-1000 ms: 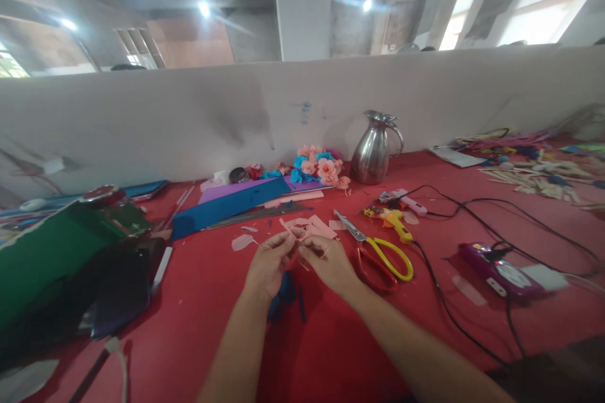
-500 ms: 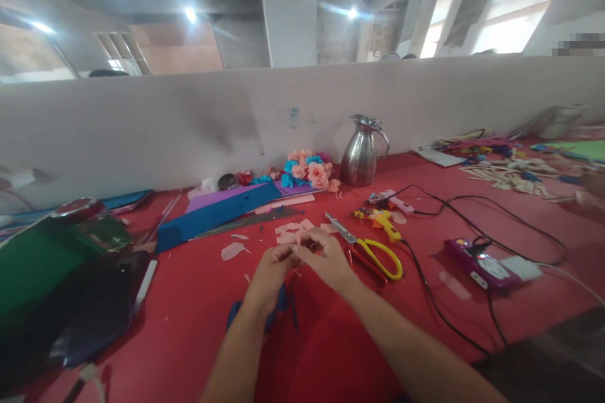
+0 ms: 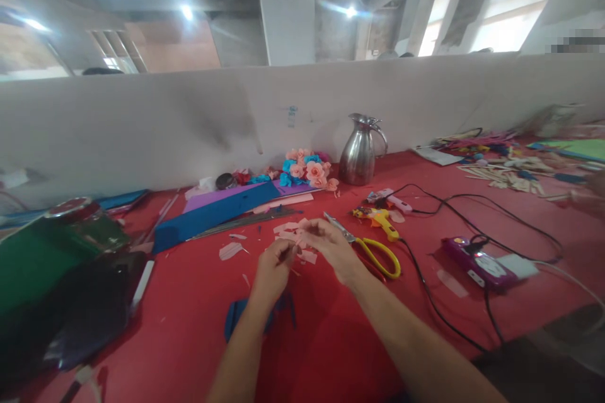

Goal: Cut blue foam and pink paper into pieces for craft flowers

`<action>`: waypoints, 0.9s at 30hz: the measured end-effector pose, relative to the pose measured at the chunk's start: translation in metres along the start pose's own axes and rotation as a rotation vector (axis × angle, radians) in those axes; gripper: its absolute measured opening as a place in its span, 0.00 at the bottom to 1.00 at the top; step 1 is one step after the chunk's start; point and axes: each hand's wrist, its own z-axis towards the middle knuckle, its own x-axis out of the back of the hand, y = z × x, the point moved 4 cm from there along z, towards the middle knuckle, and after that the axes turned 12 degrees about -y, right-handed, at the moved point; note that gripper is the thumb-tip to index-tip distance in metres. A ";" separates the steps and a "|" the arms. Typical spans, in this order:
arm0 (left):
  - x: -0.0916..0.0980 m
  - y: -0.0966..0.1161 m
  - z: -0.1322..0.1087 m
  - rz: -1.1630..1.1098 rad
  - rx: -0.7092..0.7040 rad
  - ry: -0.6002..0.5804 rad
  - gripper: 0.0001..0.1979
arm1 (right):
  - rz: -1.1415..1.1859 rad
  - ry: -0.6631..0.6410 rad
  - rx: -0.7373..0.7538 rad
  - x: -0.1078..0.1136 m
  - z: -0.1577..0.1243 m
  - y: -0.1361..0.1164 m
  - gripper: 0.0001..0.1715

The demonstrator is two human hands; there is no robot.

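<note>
Head view, watching from the room: one small blue marking [image 3: 292, 116] on the white partition [image 3: 142, 132], left of the steel jug [image 3: 358, 154]; too blurred to read from here. No brand legible to me on the jug.

Pose: both forearms reach toward the jug, hands meeting in front of it and slightly left, above the red table [image 3: 189, 302]. Left hand [image 3: 273, 271]: thumb and index pinching a thin pink paper piece [image 3: 298, 241]. Right hand [image 3: 329, 247]: fingers loosely bent, tips at the same piece; can't tell if they grip it. Piece sits between the two hands.

Counts: 1 jug. 1 pair of scissors [image 3: 344, 231] in front of it, just beside the right hand. 2 glue guns, yellow one [image 3: 385, 223] and pink one [image 3: 399, 203], front-right of jug. 1 purple power strip [image 3: 466, 261], farther right. 1 long blue strip [image 3: 215, 217], left of jug. 1 lidded jar [image 3: 92, 227], far left. Paper roses [image 3: 312, 170] just left of jug, peach and blue, overlapping, can't count.
</note>
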 end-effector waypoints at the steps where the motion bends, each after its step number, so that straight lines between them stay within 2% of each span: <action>1: 0.001 -0.001 0.000 0.001 -0.011 0.002 0.09 | -0.039 -0.006 0.020 0.000 0.001 -0.001 0.11; 4: 0.004 -0.002 0.001 0.001 -0.042 0.016 0.10 | -0.199 0.101 0.085 0.015 -0.001 -0.007 0.11; 6: 0.006 -0.001 0.002 -0.005 -0.069 0.027 0.10 | -0.390 0.107 0.068 0.032 -0.006 -0.011 0.11; 8: 0.008 0.001 0.002 -0.005 -0.095 0.030 0.10 | -0.686 0.021 -0.010 0.050 -0.016 -0.012 0.10; 10: 0.008 0.002 0.003 -0.006 -0.093 0.027 0.08 | -1.025 0.048 -0.096 0.072 -0.030 -0.009 0.11; 11: 0.008 0.001 0.003 -0.010 -0.080 0.028 0.07 | -1.149 0.061 -0.157 0.082 -0.038 -0.006 0.14; 13: 0.008 0.000 0.003 -0.026 -0.059 0.031 0.06 | -1.269 0.009 -0.262 0.096 -0.049 0.003 0.19; 17: 0.007 -0.003 0.003 -0.069 -0.051 0.040 0.05 | -1.316 -0.063 -0.371 0.109 -0.053 0.017 0.25; 21: 0.009 -0.006 0.003 -0.118 -0.047 0.055 0.04 | -1.226 -0.029 -0.408 0.116 -0.044 0.020 0.24; 24: 0.011 -0.008 0.003 -0.128 -0.034 0.072 0.05 | -1.094 0.036 -0.296 0.116 -0.050 0.009 0.28; 27: 0.013 -0.006 0.003 -0.086 -0.018 0.078 0.07 | -0.915 -0.049 -0.122 0.105 -0.070 -0.012 0.36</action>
